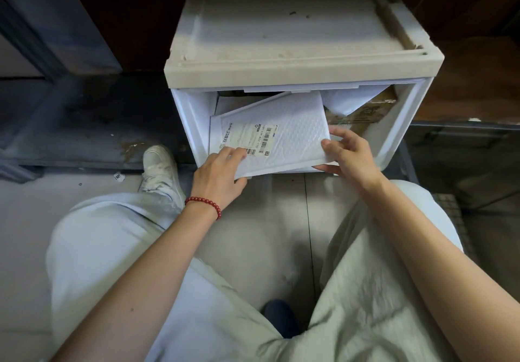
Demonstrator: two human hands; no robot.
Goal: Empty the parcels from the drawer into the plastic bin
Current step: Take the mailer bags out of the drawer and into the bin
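White padded mailer (295,131), label up, lies tilted at the front of the open drawer (191,125), its near edge poking out past the drawer's lip. The left grip (219,170) pinches the near-left corner, fingers over the label and thumb beneath. The right grip (349,153) pinches the right edge the same way. Behind the mailer sit more parcels, a white bag (346,100) and a cardboard box (365,111), both partly covered. The step in hand looks like drawing this top mailer out. Doing it well probably means pulling it level and straight toward the knees, so the far corner neither snags the bag behind nor drags it along. A dark container edge (450,136) at the right may be the plastic bin, though that cannot be told for sure.
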